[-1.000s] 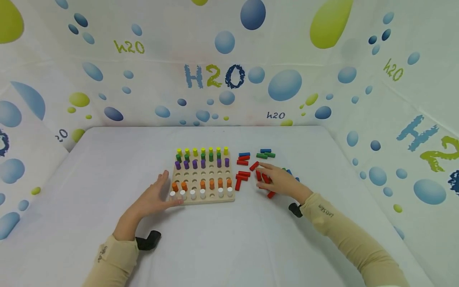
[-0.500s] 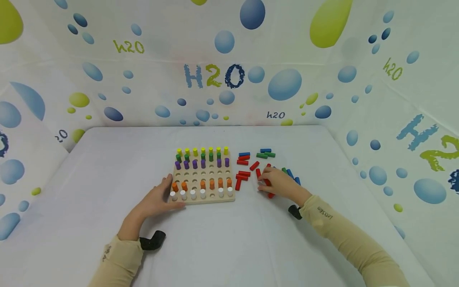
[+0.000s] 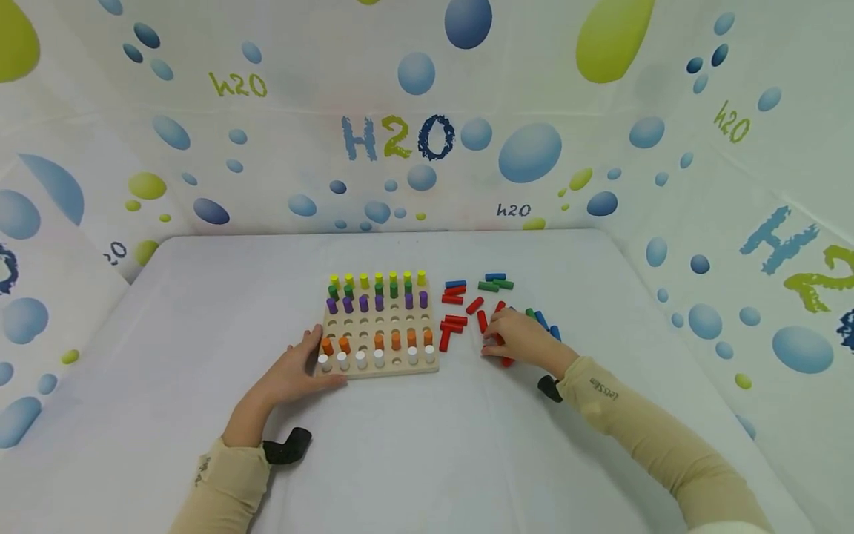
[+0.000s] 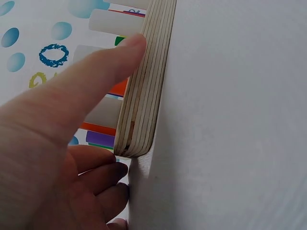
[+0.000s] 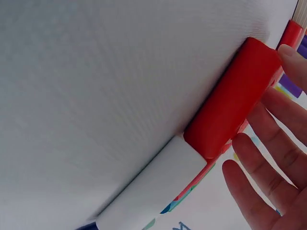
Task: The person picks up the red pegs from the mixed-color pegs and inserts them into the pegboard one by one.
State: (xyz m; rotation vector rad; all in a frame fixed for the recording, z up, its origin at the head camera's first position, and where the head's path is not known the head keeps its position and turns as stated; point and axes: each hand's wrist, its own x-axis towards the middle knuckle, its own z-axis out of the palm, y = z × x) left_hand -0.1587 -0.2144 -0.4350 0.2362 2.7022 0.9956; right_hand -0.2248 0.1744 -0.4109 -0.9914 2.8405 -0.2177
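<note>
Touched near edge of pegboard (image 3: 371, 326) with left hand (image 3: 288, 376) spread | had right hand (image 3: 522, 337) by red peg (image 5: 232, 98), couldn't tell if pinching | saw slim gap off right edge

Red pegs (image 3: 474, 305), yellow pegs (image 3: 379, 277), pale board (image 3: 371, 331), beige sleeves (image 3: 627, 411), blue-and-lime-spotted white backdrop (image 3: 373, 81)

One pegboard (image 3: 387, 329) bears seven yellow pegs (image 3: 364, 281), five green pegs (image 3: 394, 291), six purple pegs (image 3: 363, 303), six orange pegs (image 3: 396, 340) and six white pegs (image 3: 361, 360). Loose, some partly hidden: at least nine red pegs (image 3: 482, 321), four blue pegs (image 3: 541, 320), three unplugged green pegs (image 3: 488, 286), one unplugged white peg (image 5: 153, 187).
</note>
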